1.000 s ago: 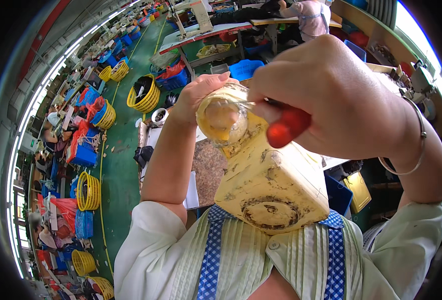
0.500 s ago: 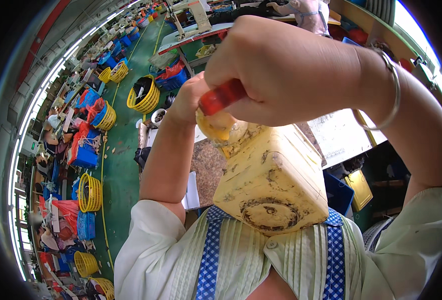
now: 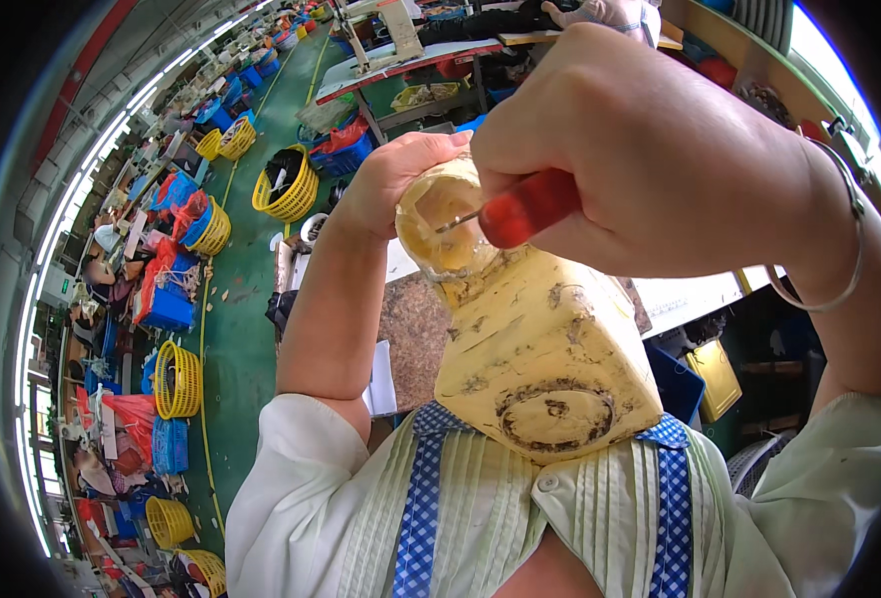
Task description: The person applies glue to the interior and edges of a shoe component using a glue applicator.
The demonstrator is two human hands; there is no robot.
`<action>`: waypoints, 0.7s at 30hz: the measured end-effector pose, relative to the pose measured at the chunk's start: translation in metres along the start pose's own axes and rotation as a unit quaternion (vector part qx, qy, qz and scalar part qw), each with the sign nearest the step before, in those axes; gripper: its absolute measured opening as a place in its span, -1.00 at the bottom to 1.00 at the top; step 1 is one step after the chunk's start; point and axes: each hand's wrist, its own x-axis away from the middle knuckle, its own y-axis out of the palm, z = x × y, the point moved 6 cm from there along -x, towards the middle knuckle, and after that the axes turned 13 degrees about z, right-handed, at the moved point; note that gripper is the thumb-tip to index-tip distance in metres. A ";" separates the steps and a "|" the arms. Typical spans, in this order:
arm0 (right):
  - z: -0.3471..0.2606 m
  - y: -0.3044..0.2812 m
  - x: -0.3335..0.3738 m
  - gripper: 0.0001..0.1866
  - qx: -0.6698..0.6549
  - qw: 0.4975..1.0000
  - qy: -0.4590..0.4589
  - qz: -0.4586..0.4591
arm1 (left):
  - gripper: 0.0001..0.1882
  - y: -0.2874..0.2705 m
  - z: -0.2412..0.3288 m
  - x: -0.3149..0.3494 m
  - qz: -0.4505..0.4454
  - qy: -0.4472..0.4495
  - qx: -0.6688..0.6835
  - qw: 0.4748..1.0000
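Observation:
A scuffed pale-yellow container (image 3: 550,344), square-bodied with dark grime on its base, leans tilted against my chest and apron. Its round, ragged mouth (image 3: 428,231) faces me, crusted with clear and yellowish residue. My left hand (image 3: 397,177) grips the neck from the far left side, thumb on the rim; its other fingers are mostly hidden behind. My right hand (image 3: 630,149) is closed around a red-handled tool (image 3: 532,209). The tool's thin metal shaft points left into the mouth. Whether it is an awl or a screwdriver, I cannot tell.
Beyond the container stands a brown speckled worktop (image 3: 415,324). A sewing machine (image 3: 398,28) sits on a table ahead, with another person's arm (image 3: 610,14) at the far right. Yellow baskets (image 3: 288,187) and blue bins line the green floor (image 3: 251,299) to the left.
My right hand and the red-handled tool have moved right and back, uncovering the metal shaft and the mouth. The container has shifted slightly right. My left thumb now shows on the rim.

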 end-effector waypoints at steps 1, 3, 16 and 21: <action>0.002 0.000 0.003 -0.85 0.013 1.000 0.008 0.005 | -0.68 0.001 -0.003 0.000 -0.047 -0.062 0.070 0.995; 0.003 -0.001 0.007 -0.85 0.039 0.999 0.023 0.016 | -0.68 0.000 -0.005 0.001 -0.025 -0.070 0.062 0.995; 0.014 -0.008 -0.010 -0.67 -0.012 0.996 0.077 -0.044 | -0.77 -0.001 0.012 0.005 -0.107 0.009 -0.045 0.993; 0.027 0.004 -0.028 -0.68 -0.003 0.927 0.305 -0.217 | -0.82 0.011 0.010 0.009 0.007 0.058 0.085 0.995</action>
